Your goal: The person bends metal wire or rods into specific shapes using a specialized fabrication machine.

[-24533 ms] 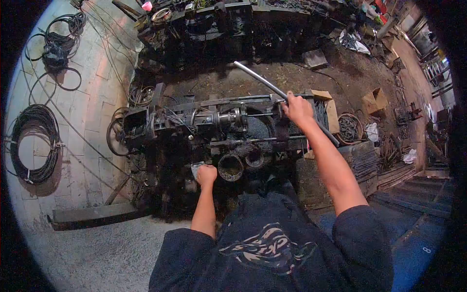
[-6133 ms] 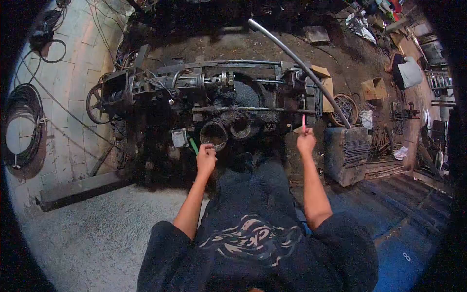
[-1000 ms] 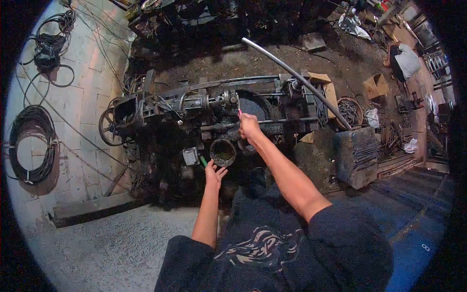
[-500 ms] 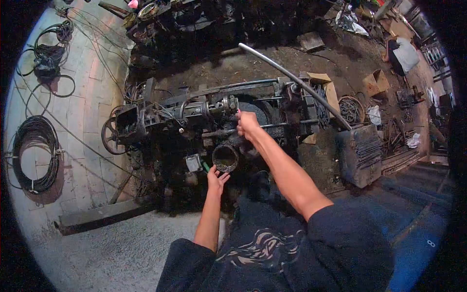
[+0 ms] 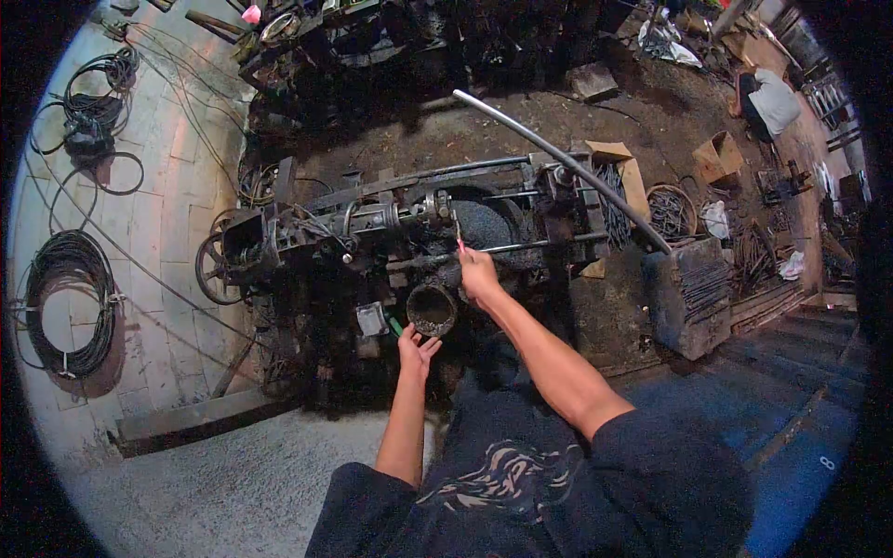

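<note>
Dirt floor [image 5: 400,139], dark machine [image 5: 372,219], right hand [image 5: 479,276] holding pink-handled tool [image 5: 460,245]

The pale tiled floor [image 5: 172,237] on the left carries a large tied coil of black cable [image 5: 100,288], looser black loops [image 5: 124,174] and a dark bundle [image 5: 86,137], with thin cables trailing across the tiles. On the brown floor [image 5: 363,139] in the middle stands a long dark machine [image 5: 372,219], a squarish block [image 5: 593,82] lying beyond it. To the machine's right, that floor bears an open cardboard box [image 5: 718,158] and a round basket [image 5: 692,219] of dark pieces.
</note>
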A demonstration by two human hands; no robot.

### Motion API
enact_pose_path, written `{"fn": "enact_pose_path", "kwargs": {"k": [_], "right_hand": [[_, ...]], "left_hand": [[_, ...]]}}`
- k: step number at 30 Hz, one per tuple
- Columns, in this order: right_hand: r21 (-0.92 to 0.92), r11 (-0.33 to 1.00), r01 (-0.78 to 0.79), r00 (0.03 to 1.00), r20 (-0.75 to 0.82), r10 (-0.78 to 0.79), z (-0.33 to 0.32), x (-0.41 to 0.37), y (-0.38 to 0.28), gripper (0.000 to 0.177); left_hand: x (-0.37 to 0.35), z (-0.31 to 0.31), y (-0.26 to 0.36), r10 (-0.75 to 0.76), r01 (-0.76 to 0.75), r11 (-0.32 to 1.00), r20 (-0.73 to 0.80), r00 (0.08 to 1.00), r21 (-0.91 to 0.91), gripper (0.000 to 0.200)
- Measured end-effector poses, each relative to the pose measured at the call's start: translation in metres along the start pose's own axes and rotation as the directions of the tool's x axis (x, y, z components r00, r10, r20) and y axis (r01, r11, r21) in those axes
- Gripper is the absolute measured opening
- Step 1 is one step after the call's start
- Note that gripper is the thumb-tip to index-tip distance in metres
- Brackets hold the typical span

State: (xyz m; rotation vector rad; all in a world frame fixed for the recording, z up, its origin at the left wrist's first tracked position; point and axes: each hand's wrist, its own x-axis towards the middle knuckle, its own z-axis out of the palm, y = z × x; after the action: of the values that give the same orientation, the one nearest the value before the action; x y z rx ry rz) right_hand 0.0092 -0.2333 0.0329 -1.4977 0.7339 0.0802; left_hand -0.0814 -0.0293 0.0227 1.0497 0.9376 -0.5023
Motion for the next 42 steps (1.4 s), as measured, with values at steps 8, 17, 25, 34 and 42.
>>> {"fn": "enact_pose_path", "kwargs": {"k": [8, 17, 25, 34, 42], "right_hand": [[-0.149, 0.973, 0.176, 0.984, -0.004, -0.179, -0.006, 0.007, -0.07, 0.026], [0.203, 0.973, -0.105, 0.991, -0.059, 0.119, -0.001, 0.001, -0.029, 0.029], [0.125, 0.988, -0.092, 0.991, 0.108, 0.078, -0.005, -0.008, -0.009, 0.025], [0.279, 0.925, -0.259, 0.955, 0.214, 0.203, -0.014, 0.002, -0.031, 0.024], [0.309, 0.873, -0.378, 0.903, 0.332, 0.274, -0.029, -0.023, -0.053, 0.023]], "left_hand": [[0.002, -0.001, 0.001, -0.024, 0.024, 1.0, -0.027, 0.999, -0.017, 0.064], [0.01, -0.01, 0.004, -0.051, 0.049, 0.998, 0.065, 0.997, 0.033, 0.06], [-0.001, -0.002, 0.006, 0.0, -0.005, 0.997, 0.075, 0.997, 0.072, 0.067], [-0.005, 0.007, 0.006, -0.005, 0.004, 0.999, 0.031, 1.0, 0.053, 0.065], [0.015, -0.001, 0.006, -0.07, 0.07, 0.997, -0.002, 0.998, 0.043, 0.075]]}}
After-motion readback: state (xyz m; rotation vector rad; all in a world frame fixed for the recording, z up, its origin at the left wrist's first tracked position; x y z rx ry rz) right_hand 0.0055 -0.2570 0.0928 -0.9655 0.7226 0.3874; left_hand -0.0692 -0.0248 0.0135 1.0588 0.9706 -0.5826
